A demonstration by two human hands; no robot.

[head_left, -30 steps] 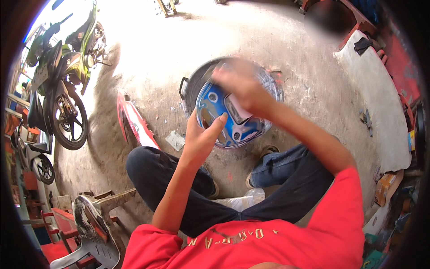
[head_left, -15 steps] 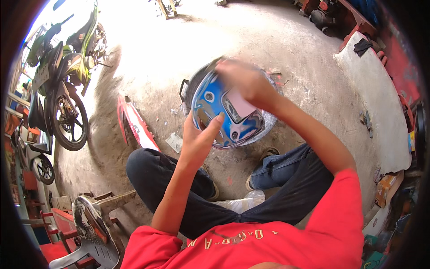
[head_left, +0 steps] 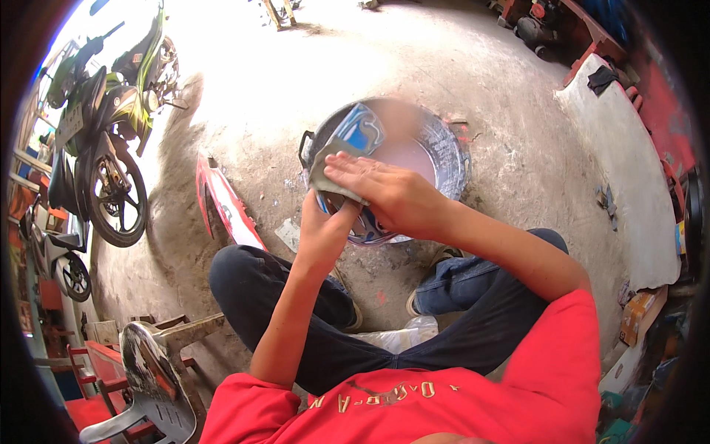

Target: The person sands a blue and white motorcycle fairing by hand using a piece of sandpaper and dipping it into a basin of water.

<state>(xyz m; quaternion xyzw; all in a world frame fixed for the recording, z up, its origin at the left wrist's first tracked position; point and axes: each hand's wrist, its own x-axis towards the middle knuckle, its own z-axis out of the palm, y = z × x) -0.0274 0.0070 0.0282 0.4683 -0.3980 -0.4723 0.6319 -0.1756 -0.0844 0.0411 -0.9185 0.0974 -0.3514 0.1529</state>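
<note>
Blue plastic panel (head_left: 364,133) sits over a round metal basin (head_left: 450,159), tilted up toward the person, apparently so its face is presented for rubbing. Left hand (head_left: 325,226) grips the panel's near lower edge from beneath, fingers curled, likely to steady it. Right hand (head_left: 384,189) lies above and just beyond the left, fingers flat and together, pressing a grey sanding sheet (head_left: 325,174) onto the panel. Compared with half a second earlier, the right hand has moved down and leftward across the panel, closer to the left hand
</note>
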